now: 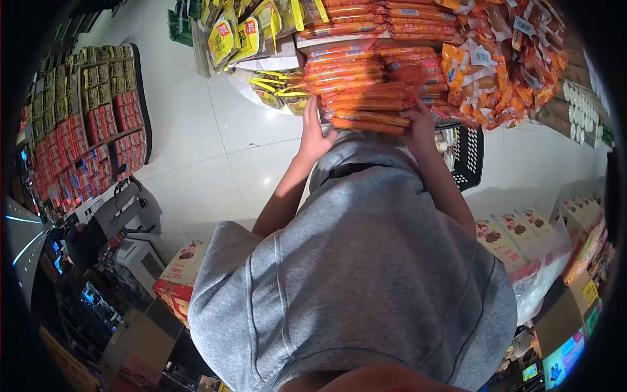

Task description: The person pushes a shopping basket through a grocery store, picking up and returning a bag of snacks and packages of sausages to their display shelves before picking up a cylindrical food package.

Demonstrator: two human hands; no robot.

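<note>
Long orange-wrapped sausages [366,104] lie in packs, stacked in rows on a display in front of my body. My left hand [315,136] is at the left ends of the nearest packs, its fingers stretched out along them and its thumb apart. At the opposite end, my right hand [420,124] has its fingers curled on the front sausage pack [371,123]. Its fingertips are partly hidden against the wrappers. Yellow-labelled bags [248,39] hang or lie left of the sausages. To the right is a heap of orange-and-clear snack packets [499,72].
A black basket [467,157] stands beside my right forearm. Across the tiled floor [215,140] on the left is a shelf of red and yellow packs [98,117]. Boxed goods [516,238] stand behind on the right, and a red-and-cream carton [179,274] behind on the left.
</note>
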